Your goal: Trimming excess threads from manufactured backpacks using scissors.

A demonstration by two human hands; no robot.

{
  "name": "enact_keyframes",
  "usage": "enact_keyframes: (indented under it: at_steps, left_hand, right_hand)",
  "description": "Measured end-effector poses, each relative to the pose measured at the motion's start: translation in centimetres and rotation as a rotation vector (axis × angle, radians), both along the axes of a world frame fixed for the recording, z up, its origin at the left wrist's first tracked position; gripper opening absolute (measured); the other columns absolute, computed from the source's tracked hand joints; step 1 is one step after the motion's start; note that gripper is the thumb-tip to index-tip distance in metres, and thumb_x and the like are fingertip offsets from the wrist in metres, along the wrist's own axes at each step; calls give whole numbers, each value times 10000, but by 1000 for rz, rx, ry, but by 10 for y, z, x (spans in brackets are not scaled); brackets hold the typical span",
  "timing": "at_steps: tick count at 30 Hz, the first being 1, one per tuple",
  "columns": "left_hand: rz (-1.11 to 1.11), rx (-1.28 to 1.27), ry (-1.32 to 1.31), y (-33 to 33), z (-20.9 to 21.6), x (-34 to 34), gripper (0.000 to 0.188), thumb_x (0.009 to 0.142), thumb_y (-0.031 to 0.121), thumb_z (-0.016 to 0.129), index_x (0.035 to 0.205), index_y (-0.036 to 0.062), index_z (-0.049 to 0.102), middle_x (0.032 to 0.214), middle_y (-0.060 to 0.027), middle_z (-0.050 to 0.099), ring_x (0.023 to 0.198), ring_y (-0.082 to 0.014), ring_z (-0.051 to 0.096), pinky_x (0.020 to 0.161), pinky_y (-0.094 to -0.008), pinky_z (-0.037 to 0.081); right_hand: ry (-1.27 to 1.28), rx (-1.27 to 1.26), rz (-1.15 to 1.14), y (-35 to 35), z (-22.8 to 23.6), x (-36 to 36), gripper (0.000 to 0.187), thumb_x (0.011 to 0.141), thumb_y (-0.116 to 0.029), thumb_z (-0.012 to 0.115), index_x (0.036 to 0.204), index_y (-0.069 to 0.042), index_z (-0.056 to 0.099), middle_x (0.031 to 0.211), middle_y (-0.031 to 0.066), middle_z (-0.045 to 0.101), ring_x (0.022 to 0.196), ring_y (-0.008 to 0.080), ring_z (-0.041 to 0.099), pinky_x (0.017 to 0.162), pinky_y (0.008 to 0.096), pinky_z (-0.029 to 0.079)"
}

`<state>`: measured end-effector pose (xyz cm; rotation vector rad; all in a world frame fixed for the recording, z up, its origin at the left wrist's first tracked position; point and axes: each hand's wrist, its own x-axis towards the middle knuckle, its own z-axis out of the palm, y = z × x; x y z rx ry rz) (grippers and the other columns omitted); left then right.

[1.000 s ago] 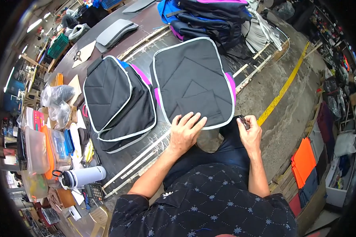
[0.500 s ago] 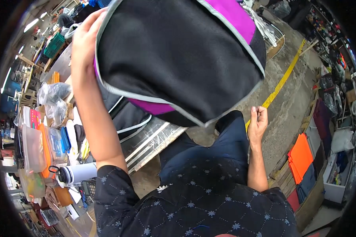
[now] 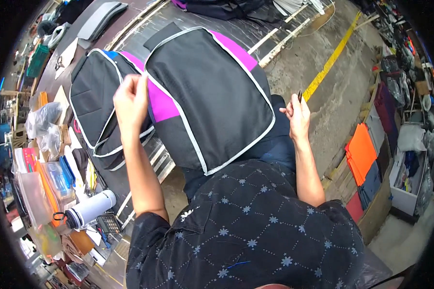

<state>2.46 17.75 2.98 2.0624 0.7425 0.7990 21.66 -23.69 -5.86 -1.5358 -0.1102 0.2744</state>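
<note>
A black and purple backpack [image 3: 212,91] with light grey piping rests across the table edge and my lap, its black panel facing up. My left hand [image 3: 131,103] is closed in a pinch at the piping of its left side; whatever is between the fingertips is too small to make out. Off the right side of the backpack, my right hand [image 3: 299,118] grips a small dark pointed tool [image 3: 300,96], whose kind I cannot tell. A second black backpack [image 3: 94,91] with grey piping and a blue patch lies left of the first, behind my left hand.
Further back on the dark table [image 3: 144,36] lie another black bag [image 3: 226,7] and grey fabric pieces [image 3: 101,21]. A white bottle [image 3: 94,208], a calculator [image 3: 109,223] and plastic bags [image 3: 46,123] crowd the left. Orange fabric [image 3: 360,154] hangs at right.
The backpack has come down from a raised position onto the table edge and my lap. My left hand has moved from its upper edge to a pinch at its side. My right hand has risen slightly.
</note>
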Motion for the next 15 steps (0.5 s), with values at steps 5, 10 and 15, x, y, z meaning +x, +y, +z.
enact_keyframes:
  at_steps: [5,10,15]
  left_hand:
    - [101,28,314,-74,-24,-80,556,1048,365,745,679,-1,550,581,-145,473,529,-204,466,552,-423,402]
    - [-7,44,532,-151,-3,-82,593,916,508,841,617,66,582,575,-135,604,552,-334,640,553,-448,486]
    - [-99,202,550,-149,-17,-53,478,893,430,834,649,75,626,625,-147,655,622,-380,697,612,-483,543]
  right_hand:
    - [-47,-162,-21,-1,-17,0,285,1065,-335,769,1097,-59,709,775,-91,534,677,19,461,656,230,479]
    - [-75,-370,186,11,-37,-6,284,980,-260,869,1020,-31,706,757,-108,527,677,17,442,609,229,367]
    - [-136,-133,39,47,0,-2,212,1038,-232,810,1044,-24,768,905,-52,698,815,61,595,767,256,497]
